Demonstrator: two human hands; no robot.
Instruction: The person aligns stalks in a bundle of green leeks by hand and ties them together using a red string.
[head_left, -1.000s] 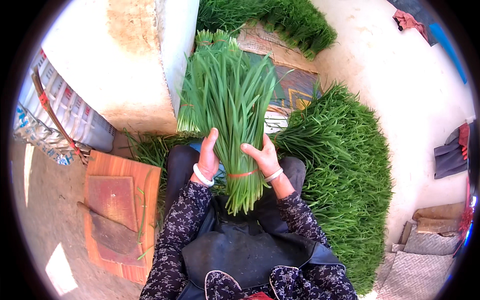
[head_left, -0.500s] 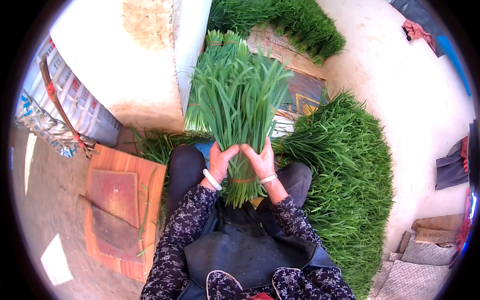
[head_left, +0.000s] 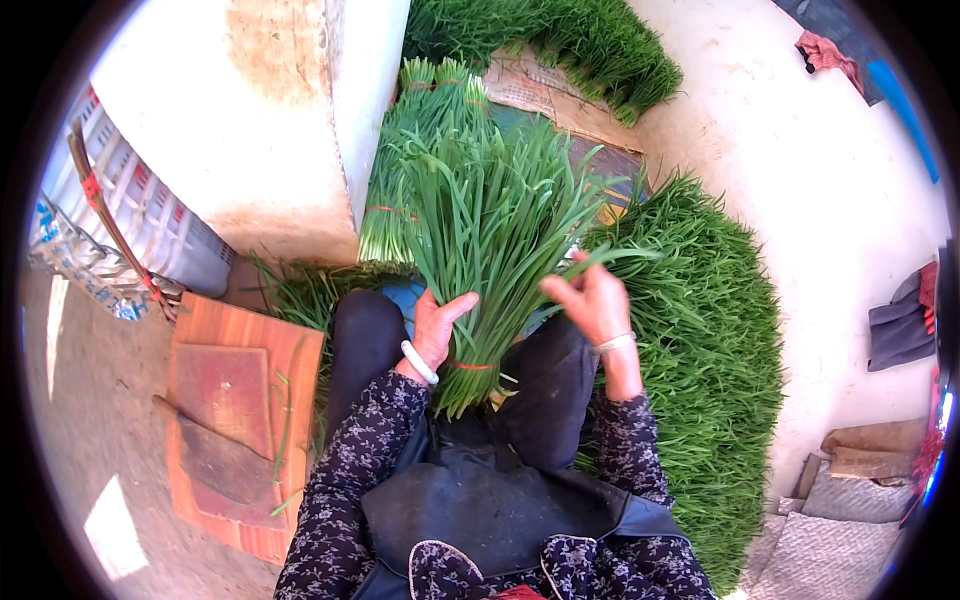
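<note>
A thick bunch of green garlic chives point(head_left: 490, 230) stands upright between my knees, leaves fanned out at the top. A red band point(head_left: 473, 366) circles it near the cut stem ends. My left hand point(head_left: 436, 328) wraps the bunch from its left side, thumb across the front. To the right of the bunch, and apart from it, my right hand point(head_left: 597, 302) has its fingers closed in a pinch. A loose chive leaf point(head_left: 630, 253) sticks out from these fingers toward the right.
A big heap of loose chives point(head_left: 700, 380) lies along my right. Tied bunches point(head_left: 385, 235) stand beyond, beside a white block point(head_left: 270, 130). On my left, a wooden board point(head_left: 300, 355) carries a cleaver point(head_left: 225, 460). Behind it is a white basket point(head_left: 180, 210).
My right hand has left the bunch and moved right, with a chive leaf at its fingers. My left hand still holds the bunch, whose leaves now spread more to the right.
</note>
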